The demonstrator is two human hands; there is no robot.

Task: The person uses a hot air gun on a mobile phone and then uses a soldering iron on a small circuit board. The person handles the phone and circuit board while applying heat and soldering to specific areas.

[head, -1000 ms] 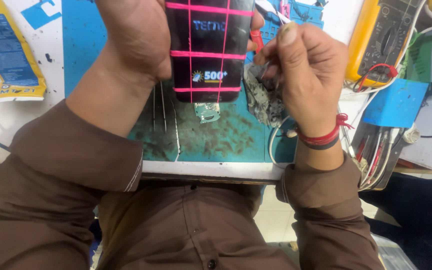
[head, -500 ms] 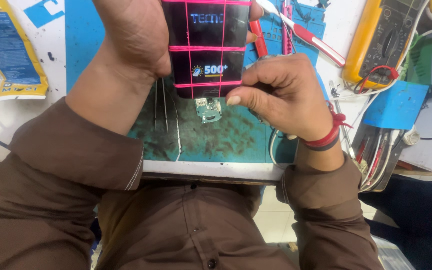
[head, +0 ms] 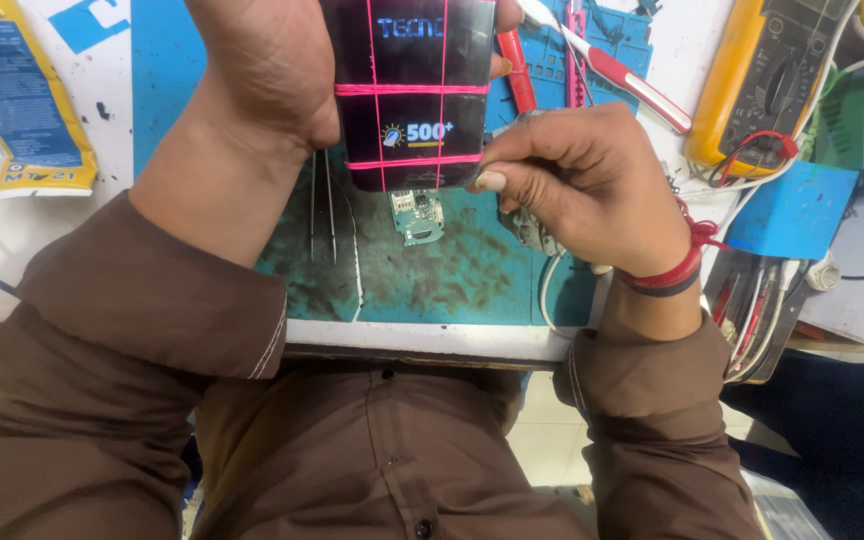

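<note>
My left hand [head: 272, 70] grips a black phone [head: 414, 110] from its left side and holds it above the blue work mat [head: 442, 280]. The phone's lit screen faces up and is crossed by pink rubber bands. My right hand [head: 582, 180] pinches the phone's lower right corner with thumb and fingers, and a dirty grey cloth [head: 532, 228] shows under its fingers. A small green circuit board [head: 417, 215] lies on the mat just below the phone. Metal tweezers [head: 322, 205] lie beside my left wrist.
A yellow multimeter [head: 762, 85] with red leads sits at the right, by a blue pad [head: 800, 210]. Red-handled tools [head: 612, 70] lie behind the phone. A yellow and blue tube [head: 27, 100] lies at the left. Cables and tools crowd the right edge.
My right hand first held the grey cloth up beside the phone. It has since turned over and come down onto the phone's lower right corner. The phone has stayed in place.
</note>
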